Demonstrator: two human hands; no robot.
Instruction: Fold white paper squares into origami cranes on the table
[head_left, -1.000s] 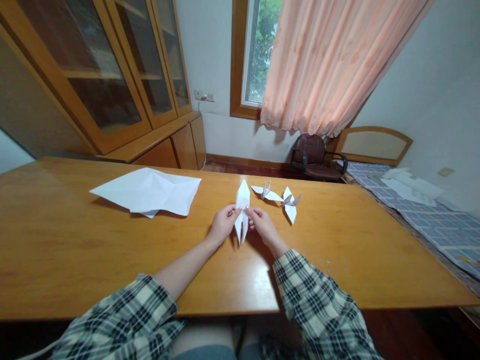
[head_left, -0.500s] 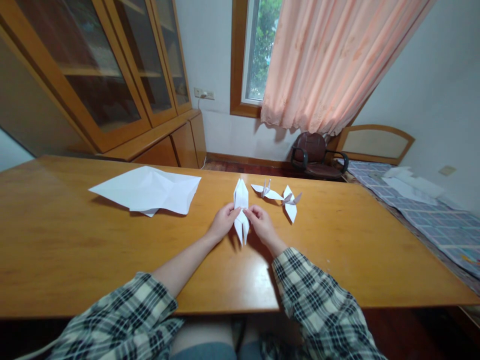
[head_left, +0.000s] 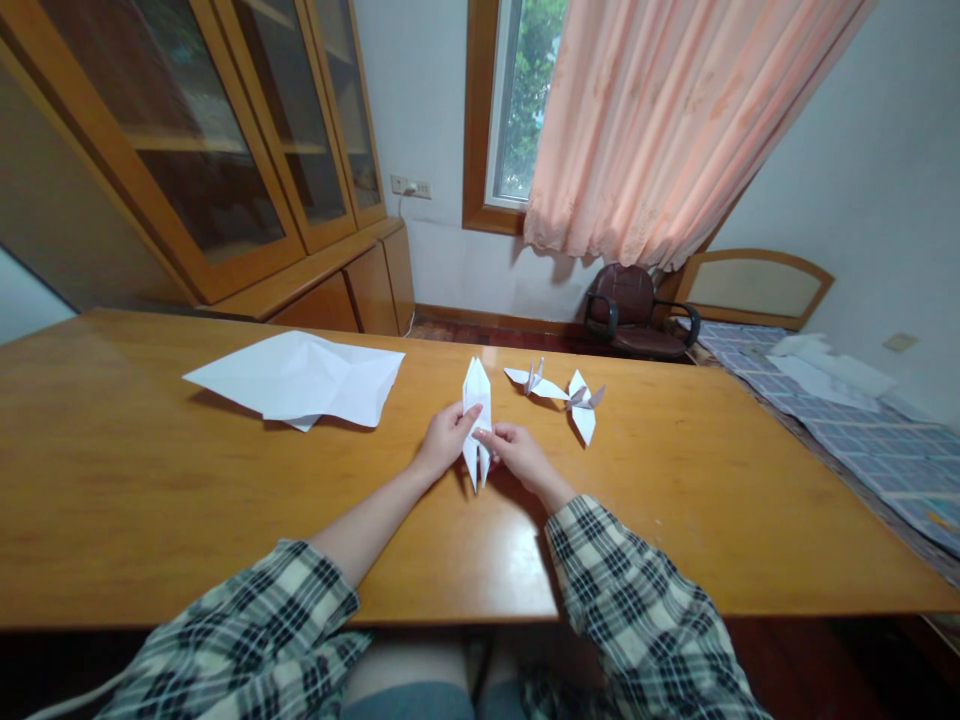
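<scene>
A white folded paper (head_left: 477, 385), long and narrow with two slim points at its near end, is held just over the table between both hands. My left hand (head_left: 448, 438) grips its left edge, thumb lying across the front. With thumb and fingers my right hand (head_left: 517, 450) pinches its lower right side, the thumb pressed on the front near the split. The fingers behind the paper are mostly hidden. Right of the paper lie two finished-looking paper cranes, one crane (head_left: 534, 381) farther back and another crane (head_left: 582, 408) nearer, close together.
Creased white paper sheets (head_left: 315, 375) lie on the left of the wooden table (head_left: 225, 540). Beyond the far edge stand a glass-door cabinet (head_left: 300, 240) and a brown armchair (head_left: 630, 305). A bed (head_left: 840, 420) with papers on it is at the right.
My left hand and the folded paper have shifted slightly left. The left thumb has moved up the paper, and my right thumb has slid inward and down onto its front.
</scene>
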